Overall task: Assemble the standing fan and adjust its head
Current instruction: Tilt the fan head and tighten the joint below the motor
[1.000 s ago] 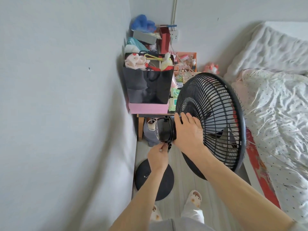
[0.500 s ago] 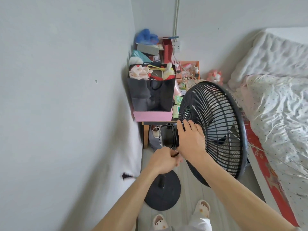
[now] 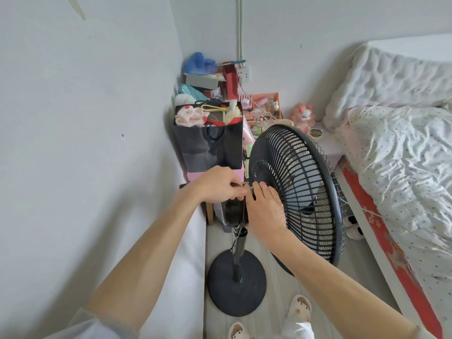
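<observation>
Pin [image 3: 246, 183] in left grip [image 3: 216, 184], fan head [image 3: 305, 192] against right grip [image 3: 265, 214]

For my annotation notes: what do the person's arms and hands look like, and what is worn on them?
The left hand and the right hand are bare: no gloves, rings or watch show. Both forearms are uncovered. A pale, whitish sleeve begins near the left elbow, at the bottom edge.

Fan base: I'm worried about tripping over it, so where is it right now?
In the head view the round black fan base sits on the floor at lower centre, beside the left wall, just ahead of the slippers.
</observation>
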